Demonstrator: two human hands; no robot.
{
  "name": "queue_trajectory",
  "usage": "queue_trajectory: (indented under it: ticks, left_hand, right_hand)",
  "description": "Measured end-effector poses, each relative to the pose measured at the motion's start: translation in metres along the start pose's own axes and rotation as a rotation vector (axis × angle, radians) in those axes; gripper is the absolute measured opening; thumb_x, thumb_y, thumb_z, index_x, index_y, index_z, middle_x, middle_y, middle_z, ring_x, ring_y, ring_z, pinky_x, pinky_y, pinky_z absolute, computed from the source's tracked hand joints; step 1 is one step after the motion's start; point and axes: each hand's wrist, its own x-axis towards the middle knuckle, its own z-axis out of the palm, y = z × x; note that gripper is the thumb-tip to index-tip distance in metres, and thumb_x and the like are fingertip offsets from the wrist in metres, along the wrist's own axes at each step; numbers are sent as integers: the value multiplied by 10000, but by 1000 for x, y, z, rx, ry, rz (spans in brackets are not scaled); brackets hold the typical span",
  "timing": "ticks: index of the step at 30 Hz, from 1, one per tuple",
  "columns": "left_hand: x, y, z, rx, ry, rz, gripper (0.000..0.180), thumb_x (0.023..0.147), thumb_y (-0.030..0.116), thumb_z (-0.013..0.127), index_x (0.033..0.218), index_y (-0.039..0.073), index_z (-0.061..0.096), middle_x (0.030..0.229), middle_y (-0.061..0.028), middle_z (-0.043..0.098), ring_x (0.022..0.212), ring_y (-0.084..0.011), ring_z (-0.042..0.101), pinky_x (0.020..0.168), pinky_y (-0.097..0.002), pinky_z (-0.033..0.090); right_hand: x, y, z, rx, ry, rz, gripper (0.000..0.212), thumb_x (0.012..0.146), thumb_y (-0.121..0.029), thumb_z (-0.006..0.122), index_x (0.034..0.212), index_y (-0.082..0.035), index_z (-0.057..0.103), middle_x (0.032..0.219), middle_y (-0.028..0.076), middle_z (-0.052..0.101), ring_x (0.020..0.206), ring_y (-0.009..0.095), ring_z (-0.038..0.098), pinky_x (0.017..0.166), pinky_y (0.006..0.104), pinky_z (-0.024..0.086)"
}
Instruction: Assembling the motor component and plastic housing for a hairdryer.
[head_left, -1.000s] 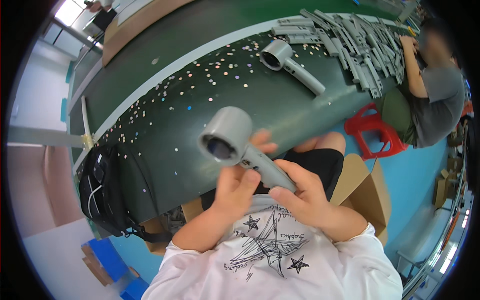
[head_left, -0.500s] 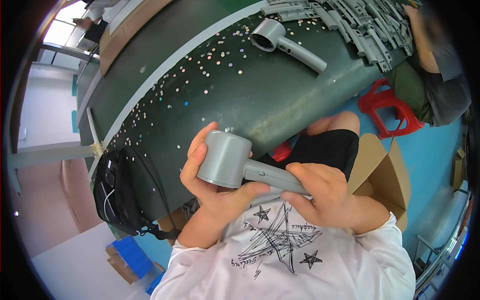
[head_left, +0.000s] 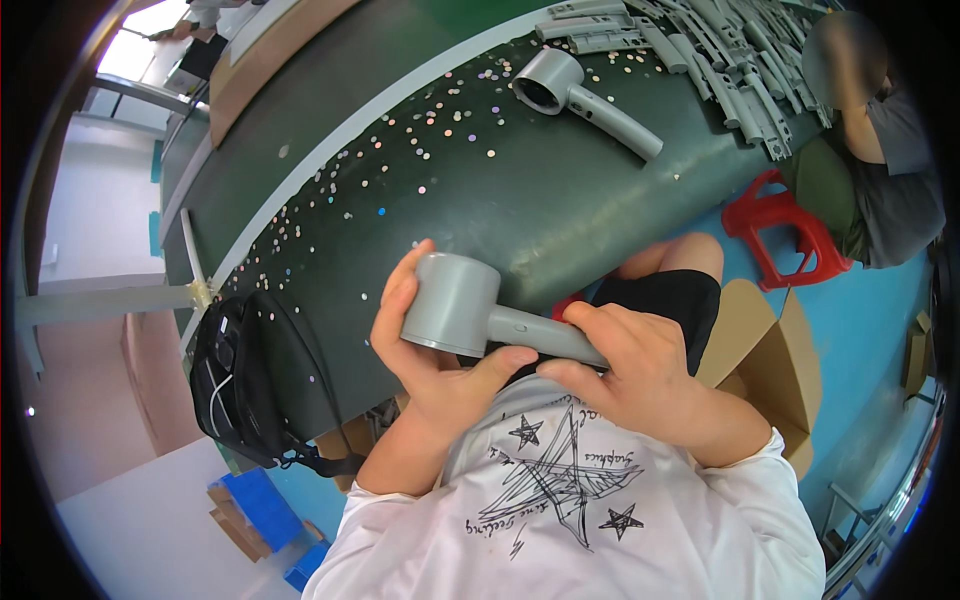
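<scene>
Between my hands, close to my chest, is a grey hair dryer housing (head_left: 455, 300) with a round barrel and a straight handle. My left hand (head_left: 437, 388) is wrapped round the barrel, its fingers on the far left side and its thumb below near the handle joint. The end of the handle is gripped by my right hand (head_left: 645, 378), thumb beneath and fingers on top. A small oval mark shows on the handle's upper face. A similar grey hair dryer housing (head_left: 612, 122) lies on the green table (head_left: 480, 215), its dark round opening facing left.
Grey handle shells (head_left: 735, 80) are piled at the table's far right, near a seated person (head_left: 905, 165). Small round discs (head_left: 421, 190) are scattered across the table. A black bag (head_left: 228, 395) sits left, an open cardboard box (head_left: 765, 385) right, with a red stool (head_left: 790, 235) beyond.
The held hair dryer housing has turned about its handle, so the seam and slot have given way to a smoother face with an oval mark. My right hand has shifted slightly left.
</scene>
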Motion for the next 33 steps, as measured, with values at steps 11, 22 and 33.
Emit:
queue_trajectory:
  ticks: [11,22,33]
  left_hand:
    - [115,-13,20,-126,155,-242,605,968,151,575,1437,44,209,1339,-138,408,1048,-191,572,727,-273,541]
    - [143,-92,19,264,-86,-397,218,979,171,504,868,6,593,836,-172,594,786,-366,588,709,-404,466]
    - [157,-80,12,294,-73,-422,223,970,79,473,808,-13,596,804,-118,607,584,-171,571,576,-286,456]
  right_hand:
    - [152,50,-8,281,-132,231,335,931,-337,593,962,-6,635,736,154,636,715,281,652,654,370,497]
    - [492,199,115,29,-113,129,459,905,-363,577,1128,38,596,1034,254,656,949,391,653,843,455,509]
    - [509,485,-117,-985,629,521,274,880,-165,511,1067,15,600,1085,202,652,999,363,646,870,448,526]
